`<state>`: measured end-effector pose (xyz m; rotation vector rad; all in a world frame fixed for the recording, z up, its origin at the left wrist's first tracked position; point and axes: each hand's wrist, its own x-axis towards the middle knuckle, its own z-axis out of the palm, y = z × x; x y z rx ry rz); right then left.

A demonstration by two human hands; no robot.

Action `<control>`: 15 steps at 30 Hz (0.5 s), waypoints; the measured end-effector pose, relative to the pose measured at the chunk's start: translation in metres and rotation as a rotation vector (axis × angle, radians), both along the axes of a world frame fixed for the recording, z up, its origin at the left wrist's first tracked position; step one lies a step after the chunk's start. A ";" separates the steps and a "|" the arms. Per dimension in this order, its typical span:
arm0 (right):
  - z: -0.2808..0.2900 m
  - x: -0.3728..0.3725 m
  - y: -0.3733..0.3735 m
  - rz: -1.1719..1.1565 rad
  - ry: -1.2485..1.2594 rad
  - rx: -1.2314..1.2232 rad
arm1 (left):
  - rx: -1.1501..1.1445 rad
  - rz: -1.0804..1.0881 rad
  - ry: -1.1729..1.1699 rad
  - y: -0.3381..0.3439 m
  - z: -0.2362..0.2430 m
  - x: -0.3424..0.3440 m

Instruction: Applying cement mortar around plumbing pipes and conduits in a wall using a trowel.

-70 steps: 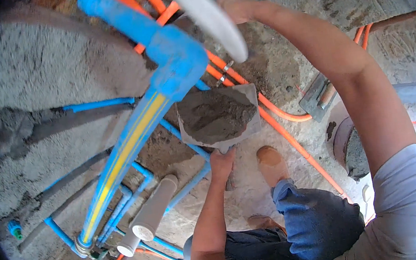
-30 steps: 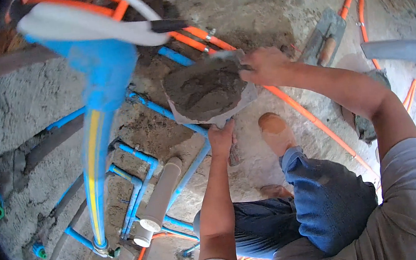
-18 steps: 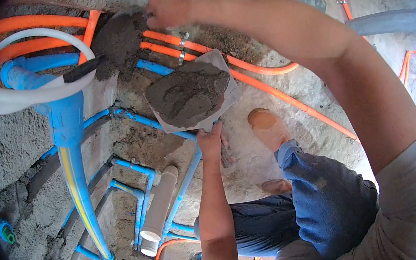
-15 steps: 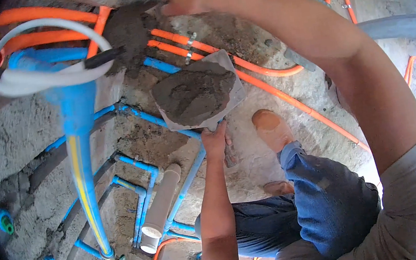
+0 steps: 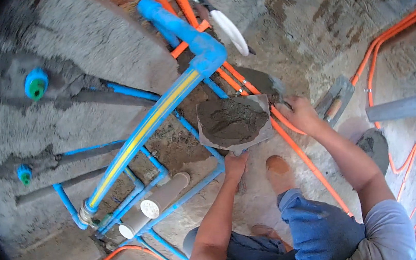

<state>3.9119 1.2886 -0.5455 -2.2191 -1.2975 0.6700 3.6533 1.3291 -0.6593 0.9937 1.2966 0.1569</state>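
Note:
My left hand [image 5: 236, 166] is closed around the handle of a mortar hawk [image 5: 267, 139], a pale rectangular board held level in front of me. Dark wet mortar [image 5: 233, 120] covers most of its top, with ridges across the surface. Just right of the hawk, my right hand [image 5: 299, 113] grips a trowel [image 5: 264, 82]. The trowel's grey, mortar-smeared blade points away to the upper left, over the orange conduits [image 5: 297, 146]. My fingers cover its handle.
A thick blue pipe with a yellow stripe [image 5: 137, 143] rises across the left side, close to the hawk. White pipe pieces [image 5: 169, 193] and thin blue pipes lie below it. Right of my hand rests a float [image 5: 337, 102] with a wooden handle; a mortar pile [image 5: 375, 148] is nearer.
My right hand has come down from the far wall area to beside the hawk, bringing the trowel into sight. The view has shifted and turned; my left hand still holds the hawk.

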 end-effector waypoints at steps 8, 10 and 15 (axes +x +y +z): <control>0.029 -0.062 0.006 0.049 -0.146 -0.248 | 0.251 -0.047 -0.001 0.003 0.017 0.025; 0.031 -0.068 0.003 0.166 -0.115 -0.231 | 0.240 0.027 -0.089 0.009 0.021 0.023; 0.047 -0.047 -0.042 0.289 -0.280 0.158 | 0.226 0.091 -0.093 0.035 0.074 0.016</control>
